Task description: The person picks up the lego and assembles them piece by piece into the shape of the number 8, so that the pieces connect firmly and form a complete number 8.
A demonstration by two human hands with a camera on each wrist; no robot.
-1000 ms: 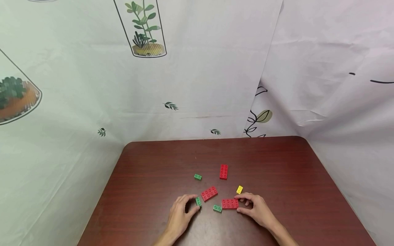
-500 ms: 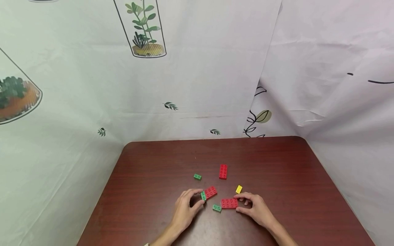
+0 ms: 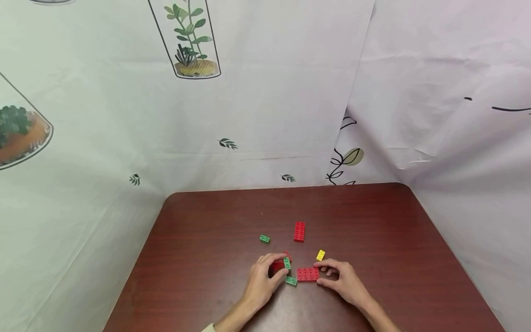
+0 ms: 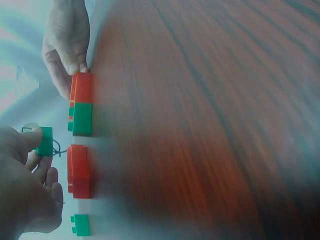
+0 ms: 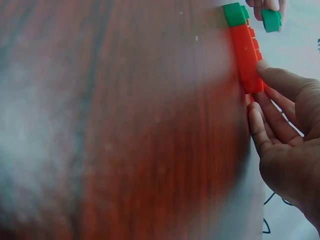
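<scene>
My left hand (image 3: 284, 264) pinches a small green brick (image 3: 286, 263) between thumb and forefinger, just over a slanted red brick (image 3: 277, 266) that it partly hides. The left wrist view shows this green brick (image 4: 45, 141) raised beside that red brick (image 4: 80, 171). My right hand (image 3: 318, 274) holds the right end of a flat red brick (image 3: 308, 274) on the table, thumb and forefinger either side. Another small green brick (image 3: 292, 280) lies against this red brick's left end. The right wrist view shows that red brick (image 5: 246, 57) and the green one (image 5: 235, 14) in line.
Loose bricks lie farther back on the dark wooden table (image 3: 199, 240): a yellow one (image 3: 320, 255), a long red one (image 3: 299, 231) and a small green one (image 3: 264, 238). Printed white sheets hang around the table's far and side edges.
My left hand has carried the small green brick right and away, from the table left of the slanted red brick to just over it. The right hand has stayed on its red brick.
</scene>
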